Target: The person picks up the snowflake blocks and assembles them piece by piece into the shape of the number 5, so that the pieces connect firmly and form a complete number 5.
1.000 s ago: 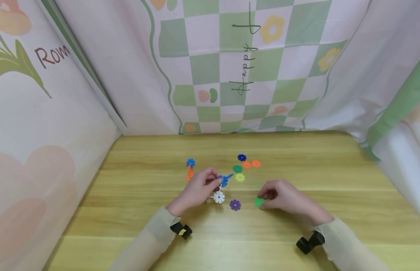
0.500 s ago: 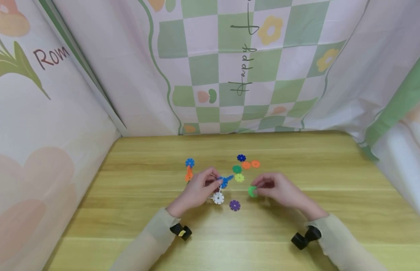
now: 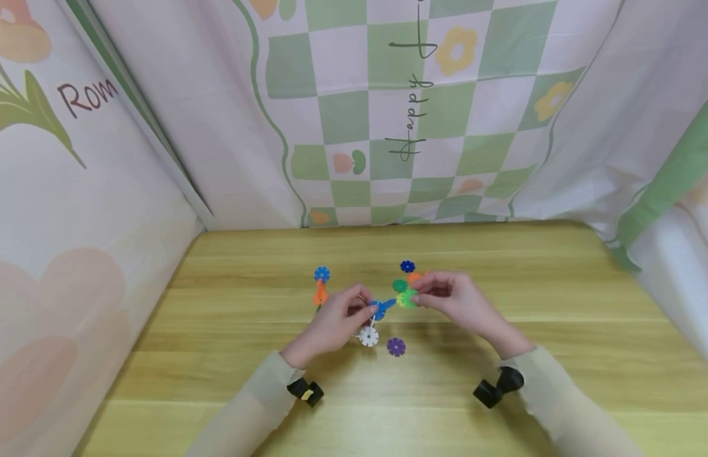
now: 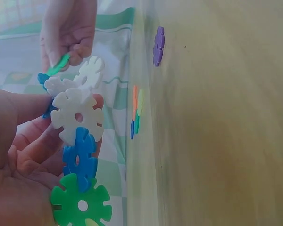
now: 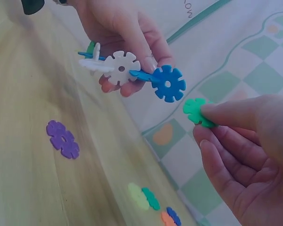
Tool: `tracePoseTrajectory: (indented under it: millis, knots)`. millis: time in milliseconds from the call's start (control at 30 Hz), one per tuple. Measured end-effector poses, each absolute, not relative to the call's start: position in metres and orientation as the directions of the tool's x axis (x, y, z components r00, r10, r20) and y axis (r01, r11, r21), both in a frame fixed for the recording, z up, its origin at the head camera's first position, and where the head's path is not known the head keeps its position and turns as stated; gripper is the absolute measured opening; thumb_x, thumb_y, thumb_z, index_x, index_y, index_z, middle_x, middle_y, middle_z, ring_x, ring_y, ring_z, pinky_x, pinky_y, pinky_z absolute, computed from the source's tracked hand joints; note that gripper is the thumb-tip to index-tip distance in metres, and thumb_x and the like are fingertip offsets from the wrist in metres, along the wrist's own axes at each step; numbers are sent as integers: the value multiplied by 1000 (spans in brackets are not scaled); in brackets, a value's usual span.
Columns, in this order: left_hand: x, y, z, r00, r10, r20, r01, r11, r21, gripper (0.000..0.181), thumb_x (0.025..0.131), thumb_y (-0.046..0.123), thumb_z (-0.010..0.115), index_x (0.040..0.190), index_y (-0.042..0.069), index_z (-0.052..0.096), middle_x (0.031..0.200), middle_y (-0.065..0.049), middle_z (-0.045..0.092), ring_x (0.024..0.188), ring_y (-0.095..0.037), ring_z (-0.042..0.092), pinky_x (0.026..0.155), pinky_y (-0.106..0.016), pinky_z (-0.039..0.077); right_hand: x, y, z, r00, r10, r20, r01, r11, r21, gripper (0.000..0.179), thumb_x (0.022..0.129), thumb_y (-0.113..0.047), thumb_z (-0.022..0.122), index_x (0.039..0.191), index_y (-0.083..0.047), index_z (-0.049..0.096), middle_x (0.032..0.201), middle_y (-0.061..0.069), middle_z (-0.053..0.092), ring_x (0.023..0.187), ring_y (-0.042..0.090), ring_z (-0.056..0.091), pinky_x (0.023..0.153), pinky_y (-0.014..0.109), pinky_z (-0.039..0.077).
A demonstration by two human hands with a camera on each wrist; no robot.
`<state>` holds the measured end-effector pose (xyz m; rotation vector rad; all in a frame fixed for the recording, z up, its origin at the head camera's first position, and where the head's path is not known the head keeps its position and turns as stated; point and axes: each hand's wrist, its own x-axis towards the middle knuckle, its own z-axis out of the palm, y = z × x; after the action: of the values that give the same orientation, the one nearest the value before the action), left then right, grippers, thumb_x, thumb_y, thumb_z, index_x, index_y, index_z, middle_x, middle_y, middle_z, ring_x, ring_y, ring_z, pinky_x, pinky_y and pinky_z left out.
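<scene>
From my head, I see my left hand (image 3: 334,320) pinching a chain of slotted discs (image 3: 379,310) above the wooden table (image 3: 422,406); to its right, my right hand (image 3: 459,304) pinches a light green disc (image 3: 410,299). 1 purple disc (image 3: 396,346) lies nearer. The far checked cloth (image 3: 391,114) reads "Happy" sideways; the left cloth (image 3: 51,184) reads "Rom".

At my left wrist, the chain shows white discs (image 4: 78,115), then 1 blue disc (image 4: 87,148) and 1 green disc (image 4: 68,202).

At my right wrist, a gap separates the light green disc from the chain's blue end disc (image 5: 177,84); letters behind resemble "LOW", too small to be sure.
</scene>
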<state>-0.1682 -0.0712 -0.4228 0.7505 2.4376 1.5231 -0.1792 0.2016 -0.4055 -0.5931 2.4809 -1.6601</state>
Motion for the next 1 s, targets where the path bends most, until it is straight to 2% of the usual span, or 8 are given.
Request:
tracePoseTrajectory:
  millis: [233, 400, 500, 667, 1000]
  knots:
    - [-168, -71, -424, -852, 508, 128, 335, 340, 878, 4, 105, 17, 60, 105, 13, 61, 90, -5, 71, 76, -13, 66, 65, -29, 55, -182, 196, -403, -901, -408, 148, -290, 312, -905, 15, 93, -9, 75, 108, -4, 75, 101, 8, 73, 89, 27, 70, 79, 39, 59]
    - [-167, -70, -423, -850, 512, 126, 335, 340, 879, 4, 105, 17, 60, 105, 13, 61, 91, -7, 71, 76, -14, 66, 66, -29, 55, -183, 192, -404, -891, -435, 134, -291, 318, -902, 16, 94, -9, 75, 109, -5, 76, 102, 7, 72, 90, 38, 67, 77, 42, 59]
    - [-166, -70, -423, -855, 507, 106, 316, 347, 883, 4, 105, 18, 60, 103, 14, 62, 87, -2, 71, 73, -14, 65, 62, -28, 53, -184, 191, -404, -886, -448, 117, -282, 323, -903, 17, 95, -10, 74, 111, -4, 75, 101, 7, 71, 91, 45, 65, 76, 42, 59]
    - [-165, -70, -421, -857, 506, 96, 309, 357, 881, 5, 105, 19, 61, 102, 15, 63, 81, 6, 69, 66, -13, 61, 56, -25, 48, -185, 190, -405, -882, -462, 95, -268, 325, -907, 19, 96, -11, 73, 113, -2, 75, 101, 8, 71, 91, 46, 64, 76, 43, 58]
    - [-165, -72, -420, -847, 522, 104, 321, 345, 882, 6, 105, 19, 60, 104, 13, 63, 84, -6, 73, 61, -10, 55, 54, -23, 40, -185, 186, -407, -867, -481, 129, -306, 309, -900, 17, 94, -8, 74, 110, -4, 75, 99, 7, 71, 84, 44, 63, 69, 37, 58]
